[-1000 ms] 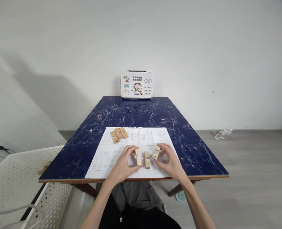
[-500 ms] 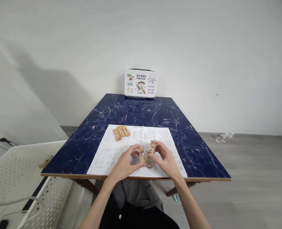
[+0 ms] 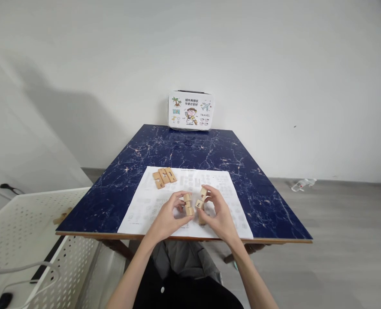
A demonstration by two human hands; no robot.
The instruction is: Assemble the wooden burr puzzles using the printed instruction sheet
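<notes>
Two hands (image 3: 168,216) (image 3: 222,215) hold two blocks (image 3: 189,210) (image 3: 199,204), a third (image 3: 201,220) seemingly near.

"TRAVEL" on white case (image 3: 191,110), "3" on wooden piece (image 3: 160,185)

Head-worn view, forward and down

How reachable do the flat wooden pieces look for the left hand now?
Probably yes, once freed: the left hand grips a notched wooden block, but only the printed sheet seems to lie between that hand and the flat wooden pieces.
</notes>
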